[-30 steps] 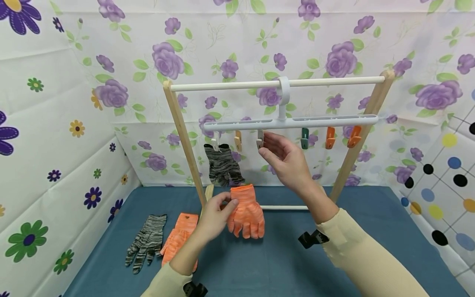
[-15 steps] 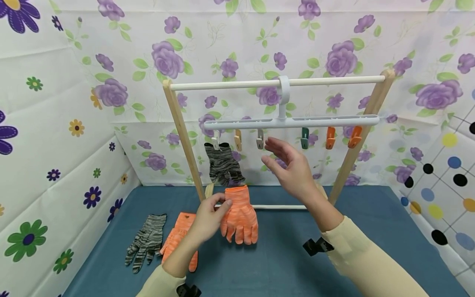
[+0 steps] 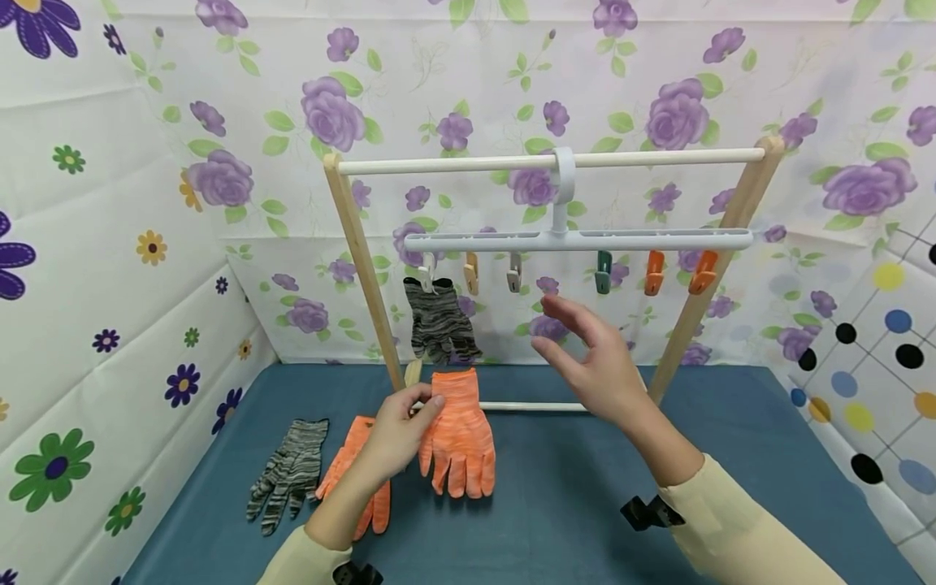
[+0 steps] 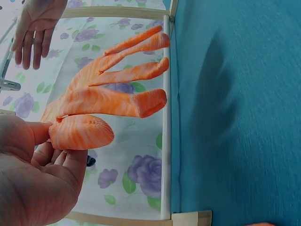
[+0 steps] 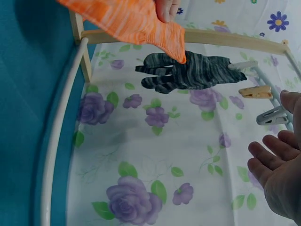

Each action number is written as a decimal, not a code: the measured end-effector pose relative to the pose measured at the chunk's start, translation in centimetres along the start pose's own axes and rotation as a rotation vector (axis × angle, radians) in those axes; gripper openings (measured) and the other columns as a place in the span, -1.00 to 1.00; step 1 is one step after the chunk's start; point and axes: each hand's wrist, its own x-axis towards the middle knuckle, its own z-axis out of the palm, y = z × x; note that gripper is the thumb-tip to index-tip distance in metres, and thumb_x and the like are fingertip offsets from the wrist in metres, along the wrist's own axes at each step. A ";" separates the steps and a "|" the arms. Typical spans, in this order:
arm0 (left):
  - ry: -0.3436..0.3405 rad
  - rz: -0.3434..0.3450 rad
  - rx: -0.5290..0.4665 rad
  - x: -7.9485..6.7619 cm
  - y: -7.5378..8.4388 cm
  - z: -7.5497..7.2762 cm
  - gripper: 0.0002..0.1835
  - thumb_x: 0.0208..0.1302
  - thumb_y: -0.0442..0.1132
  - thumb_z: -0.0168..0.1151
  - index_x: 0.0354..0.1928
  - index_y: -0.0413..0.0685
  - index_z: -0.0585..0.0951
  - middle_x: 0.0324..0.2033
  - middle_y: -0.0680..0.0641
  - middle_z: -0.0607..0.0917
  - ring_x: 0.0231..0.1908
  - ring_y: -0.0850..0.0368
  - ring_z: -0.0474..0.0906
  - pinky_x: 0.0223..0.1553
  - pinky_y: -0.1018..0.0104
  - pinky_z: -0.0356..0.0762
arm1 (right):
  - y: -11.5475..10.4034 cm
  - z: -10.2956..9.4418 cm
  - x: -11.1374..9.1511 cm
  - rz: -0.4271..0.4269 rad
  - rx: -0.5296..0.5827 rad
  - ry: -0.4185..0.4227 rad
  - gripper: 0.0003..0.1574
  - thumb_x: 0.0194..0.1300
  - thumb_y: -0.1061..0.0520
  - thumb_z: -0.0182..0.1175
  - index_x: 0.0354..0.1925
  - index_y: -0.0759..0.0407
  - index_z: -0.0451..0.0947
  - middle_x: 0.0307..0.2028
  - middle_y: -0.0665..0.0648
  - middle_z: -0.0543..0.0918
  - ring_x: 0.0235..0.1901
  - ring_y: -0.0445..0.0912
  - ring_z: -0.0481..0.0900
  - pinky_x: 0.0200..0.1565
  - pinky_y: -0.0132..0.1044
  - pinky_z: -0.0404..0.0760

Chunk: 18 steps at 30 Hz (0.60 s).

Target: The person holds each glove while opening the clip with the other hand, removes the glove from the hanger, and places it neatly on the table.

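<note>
Right hand has backed off from the grey clip since a second ago, down and to the right, and the left hand has shifted a bit left and lower with the orange glove. Right fingers are spread, thumb well apart, nothing in them. Left thumb and fingers pinch the glove at one side below its cuff, so it hangs in the air above the surface, fingers down.

That side pinch is what I'd worry about — most of the glove hangs free, so a loose grip or a snag could drop it or let the cuff fold over. Also, the hanger sits on the rod by one hook; I'd guess a bump or hard tug could twist it — and knock about the hanging striped glove, which only the white clip seems to hold. Raising the orange glove too far left might brush it as well.
</note>
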 end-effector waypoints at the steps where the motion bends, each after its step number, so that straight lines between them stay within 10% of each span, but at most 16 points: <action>1: 0.000 -0.002 0.002 0.0 0.0 -0.1 -0.77 0.66 -0.12 0.16 0.06 -0.09 0.69 -0.17 -0.12 0.63 -0.62 0.12 0.30 -0.54 0.27 0.39 | 0.1 -0.1 -0.3 -0.009 -0.013 0.001 -0.26 0.48 0.13 0.40 0.52 0.11 0.43 0.40 0.12 0.56 0.38 0.04 0.53 0.37 0.13 0.46; 18: -0.045 -0.100 0.053 -0.4 -1.6 -1.0 -0.83 0.64 -0.25 0.17 0.00 -0.16 0.70 -0.17 -0.07 0.67 -0.23 0.01 0.49 -0.17 0.17 0.47 | 2.5 -1.1 -5.1 -0.049 -0.165 -0.085 -0.17 0.36 0.18 0.50 0.51 0.13 0.44 0.40 0.15 0.56 0.36 0.12 0.52 0.29 0.26 0.46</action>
